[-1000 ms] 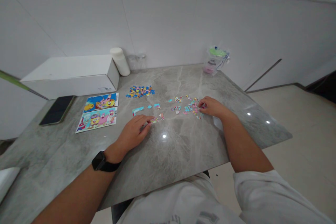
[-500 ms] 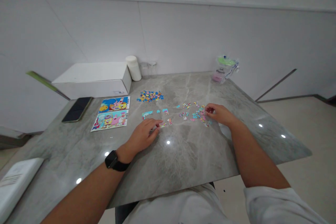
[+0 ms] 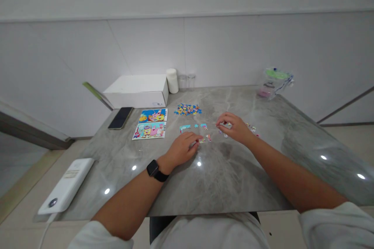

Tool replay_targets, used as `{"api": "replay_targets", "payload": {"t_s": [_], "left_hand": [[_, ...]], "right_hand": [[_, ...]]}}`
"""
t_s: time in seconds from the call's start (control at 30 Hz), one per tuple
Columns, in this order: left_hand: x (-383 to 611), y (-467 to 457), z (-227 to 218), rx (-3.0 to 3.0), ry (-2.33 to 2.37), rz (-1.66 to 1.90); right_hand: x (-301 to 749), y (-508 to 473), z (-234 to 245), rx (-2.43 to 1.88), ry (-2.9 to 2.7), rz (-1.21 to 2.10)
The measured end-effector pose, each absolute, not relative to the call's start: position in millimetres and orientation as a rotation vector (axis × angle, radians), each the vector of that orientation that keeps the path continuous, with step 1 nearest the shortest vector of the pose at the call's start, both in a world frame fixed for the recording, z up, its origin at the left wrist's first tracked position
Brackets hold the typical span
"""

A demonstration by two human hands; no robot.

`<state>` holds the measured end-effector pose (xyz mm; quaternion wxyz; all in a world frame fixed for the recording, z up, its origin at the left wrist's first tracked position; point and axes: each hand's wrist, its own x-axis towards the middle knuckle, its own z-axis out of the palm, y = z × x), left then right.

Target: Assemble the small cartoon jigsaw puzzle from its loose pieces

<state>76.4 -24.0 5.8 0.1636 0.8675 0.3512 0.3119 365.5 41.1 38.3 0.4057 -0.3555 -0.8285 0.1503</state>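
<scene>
My left hand (image 3: 184,148), with a watch on its wrist, rests on the table with fingers stretched out. Its index fingertip touches the lower joined puzzle pieces (image 3: 208,138). Just above it lie a joined strip of light-blue pieces (image 3: 185,128), a single blue piece (image 3: 196,126) and a small blue-and-pink cluster (image 3: 203,126). My right hand (image 3: 232,126) is in a pinch over the table, right of that cluster. A small puzzle piece seems to be between its fingertips, mostly hidden. Loose pieces (image 3: 253,128) show partly behind this hand.
A heap of blue-and-yellow pieces (image 3: 187,109) lies farther back. Two cartoon picture cards (image 3: 150,130), a phone (image 3: 120,118) and a white box (image 3: 136,91) are leftward. A white bottle (image 3: 172,81), clear glasses (image 3: 191,82), a plastic bag (image 3: 273,83) and a power bank (image 3: 66,186) also stand or lie here.
My right hand has moved left from the loose pile toward the joined pieces, its fingers pinched. The left hand stays by the lower pieces. The whole view has shifted.
</scene>
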Motion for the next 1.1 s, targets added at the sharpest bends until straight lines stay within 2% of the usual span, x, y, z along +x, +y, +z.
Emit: {"api": "replay_targets", "payload": {"t_s": [0.2,0.4,0.77,1.1], "left_hand": [[74.2,-24.0,10.0,2.5,1.02,0.903],[74.8,-22.8,5.2,2.476,1.098,0.956],[80.1,-21.5,7.8,2.206,1.304,1.063],[82.0,-18.7,3.1,1.974,1.308,1.109]], "right_hand": [[302.1,43.8,12.9,-0.866,-1.909,0.542],[294.3,35.3,-13.3,-0.984,-1.628,0.899],[283.1,21.1,-9.4,-0.885,-1.418,1.344],[279.5,14.2,-5.2,-0.862,-1.395,1.442]]}}
